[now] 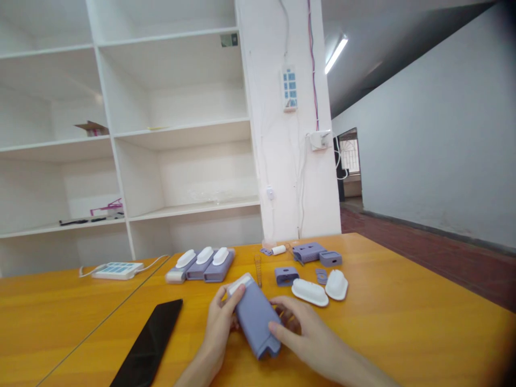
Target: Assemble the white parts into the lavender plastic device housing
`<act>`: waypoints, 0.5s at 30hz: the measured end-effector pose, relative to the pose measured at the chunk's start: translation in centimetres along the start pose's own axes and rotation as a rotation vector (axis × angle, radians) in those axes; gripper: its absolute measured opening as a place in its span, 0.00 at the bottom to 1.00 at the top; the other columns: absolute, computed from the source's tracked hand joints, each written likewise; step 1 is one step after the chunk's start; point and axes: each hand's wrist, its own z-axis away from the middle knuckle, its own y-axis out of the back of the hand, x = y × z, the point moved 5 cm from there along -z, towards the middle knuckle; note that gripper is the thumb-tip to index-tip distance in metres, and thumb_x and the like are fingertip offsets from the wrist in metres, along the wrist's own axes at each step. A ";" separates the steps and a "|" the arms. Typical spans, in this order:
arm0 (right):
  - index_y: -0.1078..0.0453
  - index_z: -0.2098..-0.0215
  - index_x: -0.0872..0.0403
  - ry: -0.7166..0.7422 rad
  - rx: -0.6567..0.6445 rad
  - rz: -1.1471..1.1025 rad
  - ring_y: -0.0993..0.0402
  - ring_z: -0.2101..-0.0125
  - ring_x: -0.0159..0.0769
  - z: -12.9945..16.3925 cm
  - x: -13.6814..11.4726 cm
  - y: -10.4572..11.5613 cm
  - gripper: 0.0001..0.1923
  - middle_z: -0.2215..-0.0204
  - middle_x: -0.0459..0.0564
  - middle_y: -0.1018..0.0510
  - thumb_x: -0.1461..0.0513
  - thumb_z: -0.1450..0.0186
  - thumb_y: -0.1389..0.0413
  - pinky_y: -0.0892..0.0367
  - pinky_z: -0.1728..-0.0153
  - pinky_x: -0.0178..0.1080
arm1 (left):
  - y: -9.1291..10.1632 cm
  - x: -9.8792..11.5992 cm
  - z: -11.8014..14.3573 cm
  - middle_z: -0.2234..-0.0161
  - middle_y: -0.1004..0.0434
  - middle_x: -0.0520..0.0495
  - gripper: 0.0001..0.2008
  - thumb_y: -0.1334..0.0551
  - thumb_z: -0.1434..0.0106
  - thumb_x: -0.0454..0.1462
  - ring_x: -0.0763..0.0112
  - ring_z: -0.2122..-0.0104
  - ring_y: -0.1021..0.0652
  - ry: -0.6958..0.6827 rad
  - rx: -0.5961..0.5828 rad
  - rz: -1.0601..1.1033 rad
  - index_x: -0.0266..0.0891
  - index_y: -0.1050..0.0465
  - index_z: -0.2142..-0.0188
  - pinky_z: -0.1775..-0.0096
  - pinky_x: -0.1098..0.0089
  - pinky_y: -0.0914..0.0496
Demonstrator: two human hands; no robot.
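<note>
Between my hands, above the wooden table, is a purple plastic housing with a white band at its upper end. My left hand grips it near the white end, thumb on top. My right hand holds its lower right side, thumb on the face and fingers curled behind. The lower end has a notched opening. Just beyond lie a coil spring, a purple end cap, a white oval cover and a second white cover.
Three purple housings with white covers stand at the back left. A purple shell, a small purple block and a white cylinder lie at the back. A black tablet-like slab and a power strip are on the left.
</note>
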 end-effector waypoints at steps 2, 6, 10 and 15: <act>0.29 0.42 0.53 -0.003 0.000 0.003 0.23 0.54 0.45 0.1 0.0 -0.2 0.23 0.51 0.54 0.20 0.53 0.32 0.41 0.28 0.51 0.45 | 0.3 0.5 0.0 0.75 0.27 0.56 0.20 0.33 0.37 0.50 0.79 0.83 0.29 -0.019 0.015 -0.028 0.37 0.30 0.56 0.83 0.80 0.37; 0.36 0.35 0.51 0.001 0.018 -0.008 0.34 0.40 0.54 0.1 -0.5 -1.2 0.40 0.39 0.56 0.28 0.55 0.43 0.32 0.41 0.38 0.51 | 0.0 2.3 1.0 0.78 0.28 0.56 0.26 0.33 0.39 0.53 0.78 0.85 0.33 -0.103 0.066 -0.086 0.34 0.29 0.53 0.87 0.78 0.37; 0.33 0.39 0.49 -0.013 0.050 -0.091 0.32 0.44 0.58 -0.1 -1.1 -2.2 0.42 0.45 0.55 0.24 0.61 0.52 0.31 0.40 0.42 0.52 | -1.7 4.3 3.5 0.60 0.19 0.41 0.35 0.37 0.35 0.53 0.72 0.78 0.25 -0.198 -0.023 -0.090 0.33 0.37 0.38 0.78 0.70 0.25; 0.28 0.49 0.53 -0.097 0.048 -0.335 0.26 0.64 0.42 -0.5 -0.3 -1.5 0.25 0.65 0.47 0.22 0.65 0.46 0.44 0.33 0.64 0.39 | -3.6 5.1 5.6 0.38 0.30 0.35 0.31 0.37 0.34 0.51 0.60 0.62 0.20 -0.312 -0.213 -0.122 0.40 0.33 0.36 0.69 0.66 0.22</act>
